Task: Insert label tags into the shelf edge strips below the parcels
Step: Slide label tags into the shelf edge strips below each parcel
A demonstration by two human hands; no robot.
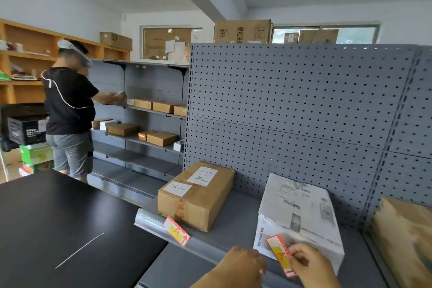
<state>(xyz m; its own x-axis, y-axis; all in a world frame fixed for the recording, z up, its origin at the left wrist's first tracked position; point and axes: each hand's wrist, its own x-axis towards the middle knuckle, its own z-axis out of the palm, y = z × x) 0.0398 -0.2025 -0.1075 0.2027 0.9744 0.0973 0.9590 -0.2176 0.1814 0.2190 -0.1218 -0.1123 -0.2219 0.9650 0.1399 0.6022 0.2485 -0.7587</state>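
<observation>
1. R hand (311,264), bottom centre-right, pinches a red-and-yellow label tag (279,253) betw. thumb and fingers. Tag is tilted, held just in front of the white parcel (301,213) at the shelf front.
2. L hand (243,264) is just beside it at the shelf front, back to camera, fingers curled under. Cannot tell whether it holds anything.
3. A second tag (176,231), same red and yellow, sits in the shelf edge strip (149,221) below the brown cardboard parcel (196,199), which carries white stickers.
4. Both parcels rest on the grey shelf (238,224) in front of a perforated back panel (292,112). A brown paper-wrapped parcel (402,241) lies in the next bay, far R.
5. Black surface (58,217) at L. Beyond it, another person (70,105) in black T-shirt and headset reaches toward shelves w/ small boxes.
</observation>
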